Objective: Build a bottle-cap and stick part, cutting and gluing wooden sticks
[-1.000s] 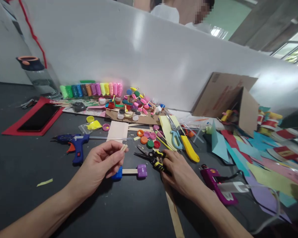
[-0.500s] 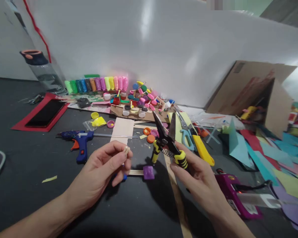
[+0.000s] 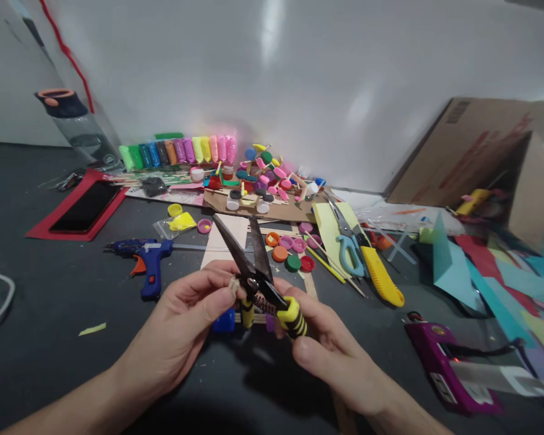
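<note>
Snips [image 3: 254,283] have risen off the table [image 3: 49,314] and tilt, blades spread, in the grasp of the right hand [image 3: 329,347], just beside short pale sticks [image 3: 234,287] (blurred, mostly hidden) that the left hand [image 3: 194,311] pinches. Below, a blue block [image 3: 224,321] and purple block [image 3: 271,324] are partly covered; a gap parts the left hand from the glue gun [image 3: 152,266].

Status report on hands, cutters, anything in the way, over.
Left hand pinching pale sticks. Right hand gripping open cutters. Blue-and-purple piece partly hidden behind cutters.
</note>
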Tool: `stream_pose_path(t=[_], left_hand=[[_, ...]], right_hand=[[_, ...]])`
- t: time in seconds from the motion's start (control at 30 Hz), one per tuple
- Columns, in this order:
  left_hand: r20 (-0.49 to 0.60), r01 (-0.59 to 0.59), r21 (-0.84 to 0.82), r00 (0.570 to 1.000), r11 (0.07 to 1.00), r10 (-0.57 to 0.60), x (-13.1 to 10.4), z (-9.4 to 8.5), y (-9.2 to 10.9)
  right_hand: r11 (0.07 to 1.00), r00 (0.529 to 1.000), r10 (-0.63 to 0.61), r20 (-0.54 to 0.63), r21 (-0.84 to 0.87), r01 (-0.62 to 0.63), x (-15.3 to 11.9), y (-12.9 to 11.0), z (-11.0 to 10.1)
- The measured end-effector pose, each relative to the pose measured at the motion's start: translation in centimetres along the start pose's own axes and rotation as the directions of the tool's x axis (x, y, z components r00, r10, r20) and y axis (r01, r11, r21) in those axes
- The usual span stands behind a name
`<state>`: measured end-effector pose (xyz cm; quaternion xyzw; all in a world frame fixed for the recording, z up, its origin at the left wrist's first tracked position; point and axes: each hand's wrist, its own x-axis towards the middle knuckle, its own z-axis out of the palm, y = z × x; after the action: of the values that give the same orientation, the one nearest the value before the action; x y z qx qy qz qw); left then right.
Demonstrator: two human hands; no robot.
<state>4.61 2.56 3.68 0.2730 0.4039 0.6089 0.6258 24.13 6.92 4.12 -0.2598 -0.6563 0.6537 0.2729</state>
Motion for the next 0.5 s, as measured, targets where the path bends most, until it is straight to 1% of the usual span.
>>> stream_pose_path(t=[0.13,0.3,0.4,0.5], left_hand=[[-0.02,0.011,-0.018,1.0,1.0,-0.011,-0.4,0.2,0.3],[-0.029,0.007,0.004,1.0,1.0,-0.007,-1.3,0.2,0.5],[0.007,0.035,0.047,0.999,0.998,-0.036,-1.6,0.2,0.5],[0.061,0.05,0.079,0.997,0.996,-0.055,-1.6,0.1,0.4]], right_hand=[[0.989,0.996,0.083,0.016,0.122,-0.084,-0.6,0.5,0.3],[0.947,0.989,0.144,0.046,0.284,-0.151,-0.4,1.3,1.2],[0.937,0.982,0.159,0.098,0.3,-0.181,-0.3,1.5,1.9],[0.95,0.978,0.172,0.121,0.243,-0.198,-0.9,0.8,2.2]])
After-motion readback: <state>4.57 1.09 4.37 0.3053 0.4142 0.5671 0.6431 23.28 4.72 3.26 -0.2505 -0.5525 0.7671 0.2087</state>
